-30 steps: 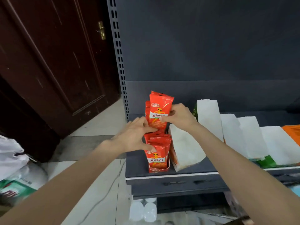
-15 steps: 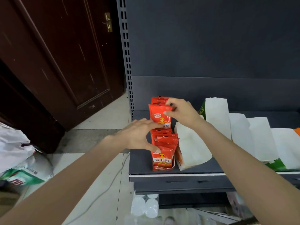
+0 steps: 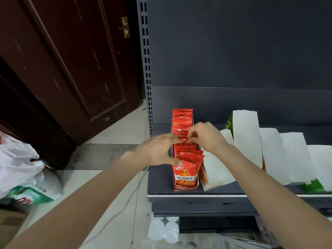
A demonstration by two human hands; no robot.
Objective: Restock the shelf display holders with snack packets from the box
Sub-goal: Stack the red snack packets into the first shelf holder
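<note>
Head view: your right hand (image 3: 206, 136) pinches the top edge of a red snack packet (image 3: 185, 140) mid-row in the leftmost display holder (image 3: 196, 186) on the shelf (image 3: 197, 194). Left hand (image 3: 159, 151), fingers straight, presses the front packets forward. Keep that gap open; seat the packet upright, level with its neighbours.

Bare shelf (image 3: 159, 178) left of red holder (image 3: 185, 186), white holder (image 3: 217, 169) touching its right side (no gap), open above.

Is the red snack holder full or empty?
Nearly full. Red packets stand in a row from front to back of the holder, and both hands press on the middle ones.
</note>
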